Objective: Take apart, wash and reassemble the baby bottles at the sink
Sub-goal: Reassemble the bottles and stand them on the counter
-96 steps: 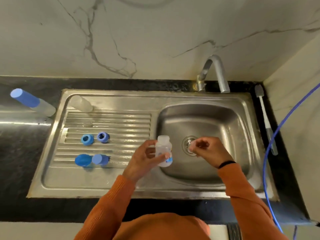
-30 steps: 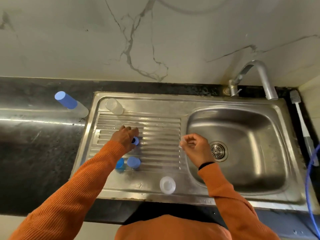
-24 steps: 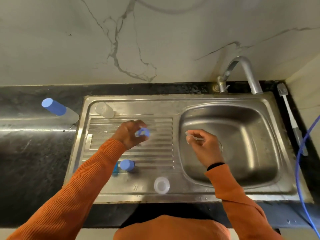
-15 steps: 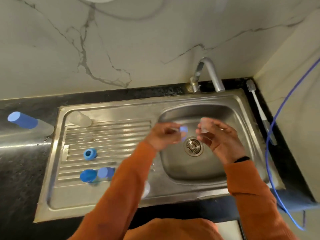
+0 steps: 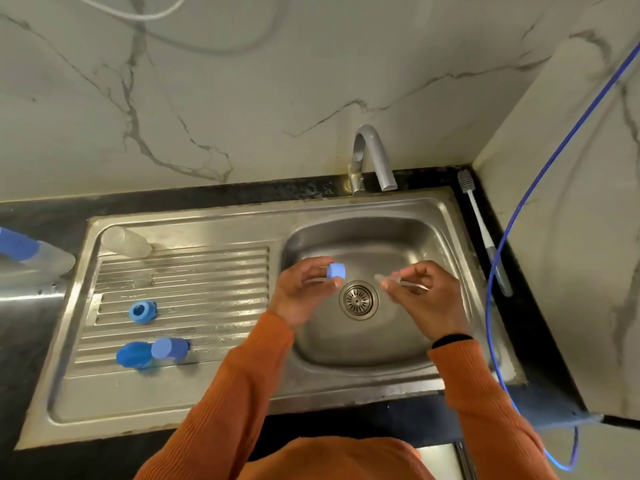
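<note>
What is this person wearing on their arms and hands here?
Both arms are in long orange ribbed-knit sleeves reaching the wrists. The right hand has a thin black band at the wrist, just above the cuff. The left hand is bare, with no glove, ring or band visible.

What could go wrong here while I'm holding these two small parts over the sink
The left hand pinches the blue ring and the right hand the clear teat right above the drain; a slip would likely drop either onto the strainer. The clear teat is hard to see against the steel basin, so it could be lost there. The loose blue parts on the ridged drainboard might roll.
</note>
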The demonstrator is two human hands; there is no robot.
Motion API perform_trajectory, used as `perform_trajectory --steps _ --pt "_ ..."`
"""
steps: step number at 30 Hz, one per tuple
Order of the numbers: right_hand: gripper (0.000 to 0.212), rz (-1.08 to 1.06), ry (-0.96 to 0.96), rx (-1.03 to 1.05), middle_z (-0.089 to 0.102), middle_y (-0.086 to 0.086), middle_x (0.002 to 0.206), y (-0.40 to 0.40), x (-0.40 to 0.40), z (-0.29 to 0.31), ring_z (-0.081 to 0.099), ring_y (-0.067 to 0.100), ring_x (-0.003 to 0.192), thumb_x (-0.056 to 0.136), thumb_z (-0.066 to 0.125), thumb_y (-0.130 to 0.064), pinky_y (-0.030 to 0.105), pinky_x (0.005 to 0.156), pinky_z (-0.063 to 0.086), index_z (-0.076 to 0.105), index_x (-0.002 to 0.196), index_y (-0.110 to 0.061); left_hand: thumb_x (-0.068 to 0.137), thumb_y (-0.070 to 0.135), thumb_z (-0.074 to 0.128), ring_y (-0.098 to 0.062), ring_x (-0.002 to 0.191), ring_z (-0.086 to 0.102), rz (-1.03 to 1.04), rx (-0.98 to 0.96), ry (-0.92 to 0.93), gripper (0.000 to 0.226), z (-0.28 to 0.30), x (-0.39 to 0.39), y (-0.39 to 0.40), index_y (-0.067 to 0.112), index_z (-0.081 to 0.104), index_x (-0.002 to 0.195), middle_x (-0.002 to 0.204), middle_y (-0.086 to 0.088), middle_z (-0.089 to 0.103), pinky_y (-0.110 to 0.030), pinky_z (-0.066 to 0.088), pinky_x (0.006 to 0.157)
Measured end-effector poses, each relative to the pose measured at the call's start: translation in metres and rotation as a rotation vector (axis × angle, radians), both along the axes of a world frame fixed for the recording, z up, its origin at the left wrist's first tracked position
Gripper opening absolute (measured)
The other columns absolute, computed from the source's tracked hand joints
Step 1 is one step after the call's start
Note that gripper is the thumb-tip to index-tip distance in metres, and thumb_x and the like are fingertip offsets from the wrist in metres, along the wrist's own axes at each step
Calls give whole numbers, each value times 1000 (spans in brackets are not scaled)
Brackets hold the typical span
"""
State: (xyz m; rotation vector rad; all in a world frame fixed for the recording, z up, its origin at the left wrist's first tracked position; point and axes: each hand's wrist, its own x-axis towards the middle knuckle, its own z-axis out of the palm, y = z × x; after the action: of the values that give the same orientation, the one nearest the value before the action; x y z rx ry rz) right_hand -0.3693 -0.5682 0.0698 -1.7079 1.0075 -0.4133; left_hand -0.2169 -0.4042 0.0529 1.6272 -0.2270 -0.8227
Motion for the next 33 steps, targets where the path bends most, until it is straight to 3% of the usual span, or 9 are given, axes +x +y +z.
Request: perform_trajectory --steps 6,12,16,18,22,25,27,30,33 --pt "31 174 -171 73 77 -7 97 24 -1 42 78 10 85 70 95 -32 20 73 61 74 92 -29 81 7 77 -25 108 72 -57 -376 441 54 20 -37 25 8 64 134 122 -15 74 -31 60 89" --pt "27 216 -141 0 76 -17 94 58 0 58 76 3 83 73 94 -31 11 71 56 76 93 -31 84 4 73 -26 108 73 -31 -474 509 52 32 -46 53 6 63 134 129 -18 70 -29 60 86" --pt "31 219 -117 2 77 -15 92 82 11 54 76 4 83 70 95 -31 17 74 60 76 94 -27 82 13 81 -25 107 74 2 -475 475 51 31 -38 80 8 67 131 126 -16 73 -29 60 86" --pt "35 207 -123 19 76 -14 91 94 19 48 76 7 82 68 96 -33 19 74 61 76 96 -26 80 19 86 -23 101 75 77 -388 368 47 29 -26 98 14 72 125 118 -12 76 -28 60 83" --pt "37 236 -96 110 77 -8 91 119 45 30 77 10 84 67 98 -31 20 72 60 78 98 -27 79 15 90 -13 88 74 90 51 -165 39 24 23 144 22 76 114 98 -1 77 -25 59 83" --pt "33 287 -53 148 77 5 94 142 74 14 76 13 85 68 97 -18 31 77 64 77 94 -22 77 14 90 -17 89 74 39 349 -442 40 17 64 179 21 76 113 99 1 76 -18 54 81" --pt "33 340 -42 132 76 10 96 158 96 5 73 5 79 68 97 -15 22 76 61 77 94 -18 77 12 88 -24 97 71 -22 539 -622 42 10 92 197 14 75 117 107 -5 75 -28 53 89" --pt "32 364 -17 126 77 8 94 180 128 -9 70 0 75 68 96 -17 18 73 59 78 94 -16 77 13 88 -29 108 67 -133 678 -710 45 0 127 211 12 73 120 116 -9 74 -35 50 96" --pt "30 372 15 152 77 8 97 199 155 -24 71 7 80 69 96 -16 26 79 62 77 93 -15 81 22 84 -27 116 61 -254 836 -745 47 -14 150 217 19 70 126 122 -5 71 -36 51 93"
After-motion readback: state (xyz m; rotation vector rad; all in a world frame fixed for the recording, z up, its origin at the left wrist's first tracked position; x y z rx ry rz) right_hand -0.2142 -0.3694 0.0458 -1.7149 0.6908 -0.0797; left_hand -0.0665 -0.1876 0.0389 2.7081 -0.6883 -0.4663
